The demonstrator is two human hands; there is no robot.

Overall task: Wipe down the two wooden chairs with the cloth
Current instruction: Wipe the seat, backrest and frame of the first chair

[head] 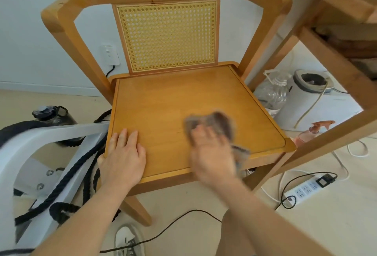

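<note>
A wooden chair [163, 100] with a cane back panel and curved armrests faces me, its flat seat filling the middle of the view. My left hand [123, 154] lies flat on the seat's front left corner, fingers straight. My right hand [212, 153], blurred by motion, presses a grey-brown cloth [214, 122] onto the right half of the seat; the cloth sticks out beyond the fingertips and past the right side of the hand. No second wooden chair shows clearly in this view.
A wooden table [334, 31] with slanted legs stands close on the right. Under it are a clear water jug [273, 90], a white bin [306, 96], a pink spray bottle [314, 131] and a power strip [306, 189]. A white frame with black rope [51, 164] crowds the left.
</note>
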